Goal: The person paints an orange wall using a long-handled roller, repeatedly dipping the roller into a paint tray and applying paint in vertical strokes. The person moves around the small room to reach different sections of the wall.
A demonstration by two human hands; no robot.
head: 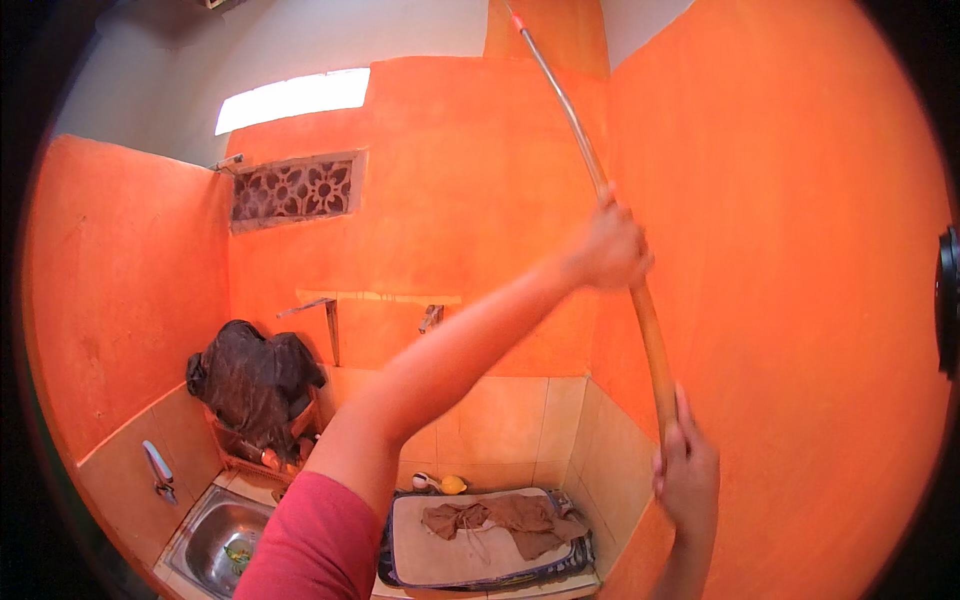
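Note:
A long pole (651, 337) slants up through the picture, tan along its lower part and metallic further up. It ends in a red collar near the top rim, with a thin tip above that. My left hand (611, 244) is closed around the pole about midway, the arm reaching across from the lower left in a red sleeve (315, 540). Lower down, my right hand (686, 465) grips the pole near its bottom end, beside the orange wall (780, 315). The pole's lowest end is hidden by the right hand.
Below is a tiled counter with a steel sink (196, 544) holding green scraps, and a padded board (409, 532) bearing brown cloth (525, 517). A yellow object (453, 484) lies behind it. Dark cloth (247, 367) covers a red crate (232, 442). A metal bracket (332, 330) juts from the wall.

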